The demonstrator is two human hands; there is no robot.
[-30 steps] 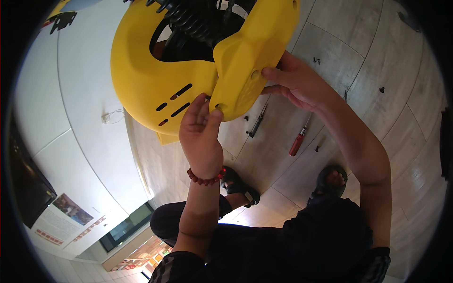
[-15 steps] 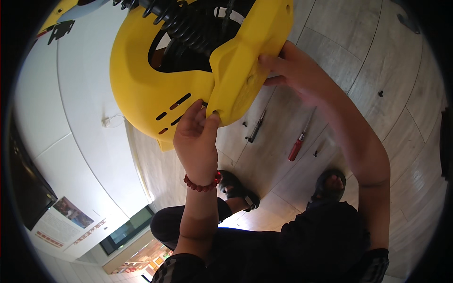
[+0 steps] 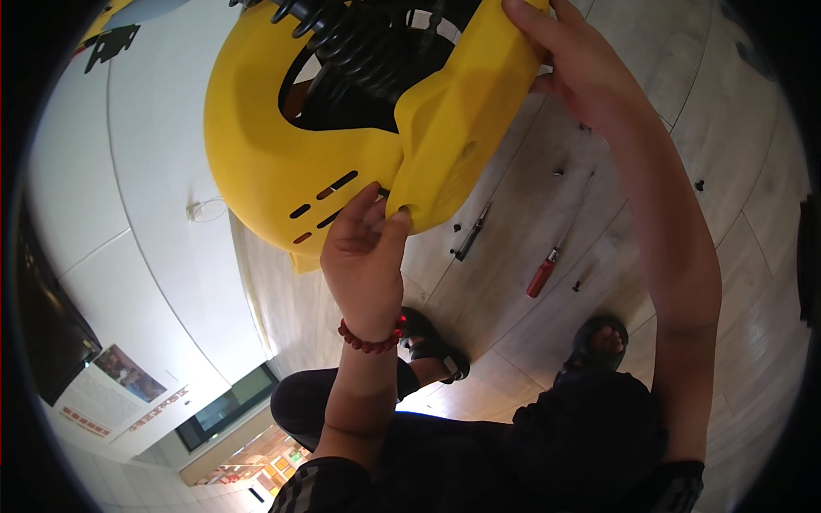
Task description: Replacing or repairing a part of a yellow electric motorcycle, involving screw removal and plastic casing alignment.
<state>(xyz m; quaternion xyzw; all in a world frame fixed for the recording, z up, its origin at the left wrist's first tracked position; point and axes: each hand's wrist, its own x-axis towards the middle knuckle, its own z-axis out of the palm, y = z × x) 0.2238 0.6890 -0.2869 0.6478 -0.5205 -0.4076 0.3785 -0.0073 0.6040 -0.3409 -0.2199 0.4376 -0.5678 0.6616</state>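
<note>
A yellow plastic cover leans diagonally against a larger yellow fender with slots near its lower edge. My left hand, wearing a red bead bracelet, pinches the cover's lower corner, thumb beside a round hole. Higher up, my right hand holds the cover's right edge, thumb on its face and fingers partly hidden behind. Inside the fender's opening runs a black coil-spring shock absorber in front of dark parts.
On the wood-look floor lie a red-handled screwdriver, a dark slim tool and several small black screws, one near my right sandal. A white cabinet stands on the left.
My right hand has slid upward along the cover's edge, from its middle to near its top. The left hand keeps its pinch on the lower corner. The whole view has shifted slightly.
</note>
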